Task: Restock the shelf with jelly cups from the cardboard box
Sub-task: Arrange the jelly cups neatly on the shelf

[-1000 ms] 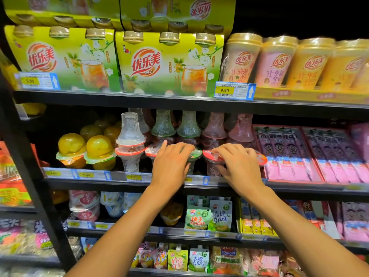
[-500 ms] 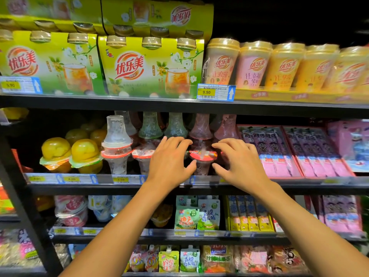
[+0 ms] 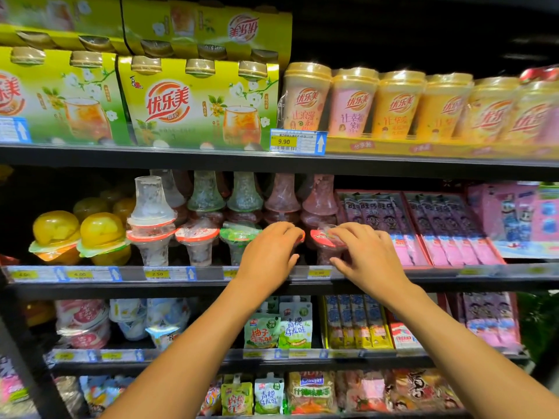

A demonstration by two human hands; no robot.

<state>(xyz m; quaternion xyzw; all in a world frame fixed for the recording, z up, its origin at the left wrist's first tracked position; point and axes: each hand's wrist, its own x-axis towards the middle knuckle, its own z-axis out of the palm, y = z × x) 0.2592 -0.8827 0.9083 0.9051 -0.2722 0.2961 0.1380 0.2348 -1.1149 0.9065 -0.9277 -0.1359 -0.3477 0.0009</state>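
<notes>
- Background: a shop rack of dark metal boards. Both hands reach to the jelly shelf point(image 3: 90, 287), whose front strip carries price labels.
- Far left of the left hand: yellow domed jellies point(image 3: 101, 229), stacked in pairs lid to lid, with more rows behind.
- Between these and the left hand: clear jelly cups point(image 3: 151, 204), goblet-shaped, each with a narrow foot flaring to a wide sealed mouth. In the front stack the lower cup stands foot down and lid up. The upper cup is turned over on it, lid to lid, with its narrow end up. Long axes are vertical throughout.
- Nearer the left hand: a red-rimmed single cup point(image 3: 197, 234), then a green-lidded cup point(image 3: 239, 234) just beside the knuckles. Both are upright with lids up. Greenish and pinkish inverted cups rise behind them.
- Left hand point(image 3: 269, 252): palm down, fingers bent over the top of a hidden cup point(image 3: 301, 236), thumb below. Only a red rim shows past the fingertips.
- Right hand point(image 3: 366, 255): palm down, fingers curled onto the lid of a red-lidded cup point(image 3: 323, 237), thumb at its stem. The cup is upright at the shelf front, just beside the hidden cup.
- Right of the right hand: trays of pink sachets point(image 3: 447, 225), tilted back.
- Above both hands: a yellow-green carton point(image 3: 196, 107), a 9.90 price tag point(image 3: 298, 141) and a row of drink tubs point(image 3: 351, 104).
</notes>
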